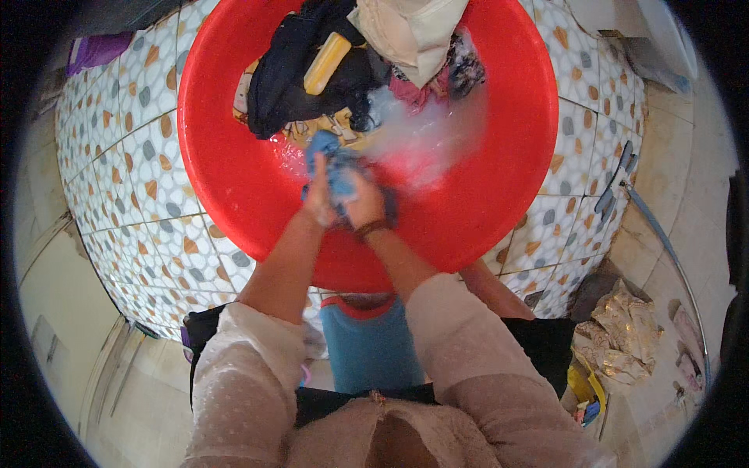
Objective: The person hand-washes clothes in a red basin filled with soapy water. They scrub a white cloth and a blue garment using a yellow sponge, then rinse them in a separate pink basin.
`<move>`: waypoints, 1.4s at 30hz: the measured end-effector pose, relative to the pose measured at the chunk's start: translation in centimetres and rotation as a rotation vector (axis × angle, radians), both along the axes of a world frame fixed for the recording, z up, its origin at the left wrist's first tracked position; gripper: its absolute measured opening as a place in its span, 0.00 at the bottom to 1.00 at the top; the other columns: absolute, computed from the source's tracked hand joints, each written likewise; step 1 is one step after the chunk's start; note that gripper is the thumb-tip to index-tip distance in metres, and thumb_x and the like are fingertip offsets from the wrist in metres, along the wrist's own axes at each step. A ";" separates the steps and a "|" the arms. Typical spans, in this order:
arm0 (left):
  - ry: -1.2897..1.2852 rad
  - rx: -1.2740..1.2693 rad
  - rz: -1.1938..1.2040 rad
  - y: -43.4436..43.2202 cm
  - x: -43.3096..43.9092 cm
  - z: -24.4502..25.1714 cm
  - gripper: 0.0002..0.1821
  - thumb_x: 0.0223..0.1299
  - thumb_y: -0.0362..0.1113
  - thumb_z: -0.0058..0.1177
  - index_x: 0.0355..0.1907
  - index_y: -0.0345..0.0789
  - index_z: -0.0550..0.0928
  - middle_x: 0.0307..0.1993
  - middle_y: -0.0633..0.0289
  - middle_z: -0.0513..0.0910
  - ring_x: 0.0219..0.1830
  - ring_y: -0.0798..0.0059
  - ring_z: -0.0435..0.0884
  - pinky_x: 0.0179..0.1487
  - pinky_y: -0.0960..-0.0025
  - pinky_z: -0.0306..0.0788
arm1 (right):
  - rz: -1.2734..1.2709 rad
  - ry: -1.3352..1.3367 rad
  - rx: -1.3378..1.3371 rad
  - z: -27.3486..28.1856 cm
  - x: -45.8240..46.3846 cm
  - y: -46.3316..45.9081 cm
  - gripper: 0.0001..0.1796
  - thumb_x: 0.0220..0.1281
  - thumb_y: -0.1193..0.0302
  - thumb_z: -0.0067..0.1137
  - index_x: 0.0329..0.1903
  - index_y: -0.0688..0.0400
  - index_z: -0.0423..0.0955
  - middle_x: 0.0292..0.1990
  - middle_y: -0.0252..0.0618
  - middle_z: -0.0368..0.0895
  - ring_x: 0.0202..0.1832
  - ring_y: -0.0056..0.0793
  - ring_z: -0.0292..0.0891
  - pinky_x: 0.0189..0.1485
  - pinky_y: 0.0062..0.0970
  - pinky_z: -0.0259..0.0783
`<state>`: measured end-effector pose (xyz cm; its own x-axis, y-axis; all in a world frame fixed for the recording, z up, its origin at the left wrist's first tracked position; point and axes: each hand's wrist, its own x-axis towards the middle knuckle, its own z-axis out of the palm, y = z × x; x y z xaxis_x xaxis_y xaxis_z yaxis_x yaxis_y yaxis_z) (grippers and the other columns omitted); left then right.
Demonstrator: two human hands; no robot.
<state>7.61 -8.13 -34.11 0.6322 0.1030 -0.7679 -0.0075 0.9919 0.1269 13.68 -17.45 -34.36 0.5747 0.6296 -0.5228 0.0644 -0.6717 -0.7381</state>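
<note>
A wet blue cloth point(341, 180) is bunched between my two hands inside a big red plastic tub point(491, 193). My left hand point(319, 196) presses along its left side with the fingers straight. From the right, my right hand point(364, 202) grips it; motion blurs the fingers. Just beyond the cloth, soapy water point(427, 137) covers part of the tub floor. Dark wet clothes point(281, 76) are heaped at the tub's far side, with a yellow soap bar point(327, 63) lying on them. A cream cloth point(409, 35) hangs over a pink garment point(412, 90) there.
A blue plastic thing with a red rim point(371, 345) stands between my legs. Pebble-patterned tiles point(149, 158) surround the tub. On the right are a floor wiper point(620, 181) with a long handle, a patterned cloth heap point(623, 333) and a yellow container point(585, 380).
</note>
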 end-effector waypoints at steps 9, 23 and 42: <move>0.168 0.255 -0.093 -1.2 -1.3 0.2 0.20 0.67 0.52 0.46 0.47 0.38 0.77 0.39 0.59 0.80 0.37 0.65 0.79 0.42 0.59 0.76 | -0.001 -0.211 0.036 7.6 -2.2 1.5 0.17 0.54 0.62 0.62 0.46 0.50 0.75 0.37 0.49 0.81 0.37 0.53 0.78 0.41 0.46 0.73; 0.794 1.547 -0.651 0.9 -4.0 -4.6 0.37 0.61 0.60 0.51 0.57 0.26 0.74 0.44 0.46 0.81 0.54 0.50 0.75 0.59 0.58 0.67 | -0.248 -0.478 -0.538 -1.2 9.6 -2.3 0.44 0.51 0.55 0.64 0.71 0.36 0.54 0.73 0.52 0.39 0.70 0.70 0.42 0.64 0.65 0.55; 0.294 0.631 -0.127 5.0 -3.8 4.5 0.14 0.59 0.28 0.55 0.49 0.37 0.79 0.43 0.65 0.82 0.44 0.75 0.78 0.54 0.72 0.69 | 1.402 -0.363 0.048 9.4 12.7 -5.9 0.16 0.55 0.58 0.60 0.44 0.50 0.80 0.50 0.41 0.76 0.51 0.44 0.74 0.53 0.38 0.72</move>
<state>3.85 -3.10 -29.63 0.4442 0.5237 -0.7269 0.2262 0.7195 0.6566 26.40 -23.35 -24.92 -0.4239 0.7872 -0.4480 0.8206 0.1245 -0.5578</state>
